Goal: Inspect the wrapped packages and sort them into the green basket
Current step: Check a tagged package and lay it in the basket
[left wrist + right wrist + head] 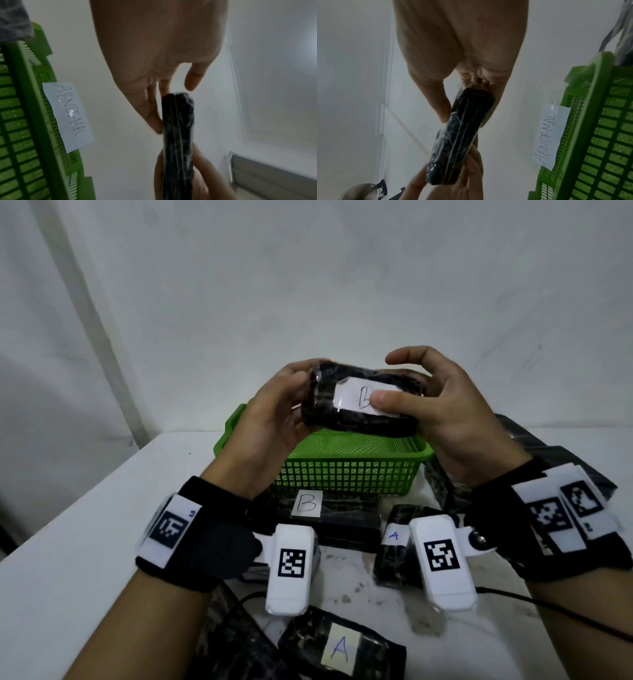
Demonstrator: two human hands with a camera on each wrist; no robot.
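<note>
Both your hands hold one black wrapped package (359, 402) in the air above the green basket (346, 470). Your left hand (270, 419) cups its left end, fingers curled behind it; your right hand (442, 409) grips the right end, thumb pressed on the white label marked "B", index finger lifted off over the top. From the wrist views you see the package (178, 135) edge-on, thin and shiny with film, pinched between fingers at both ends (458, 135).

Nearest you on the counter (68, 559) lies a package labelled "A" (342, 648). Just beyond it, between your wrists, sits a smaller "A" package (394, 553) and, touching the basket's near wall, a "B" package (329, 515). More black packages are piled to the right of the basket (534, 453), partly hidden by your right wrist.

A paper tag reading "ABNORMAL" (547, 136) is stuck on the basket's far outer wall (34, 121).
</note>
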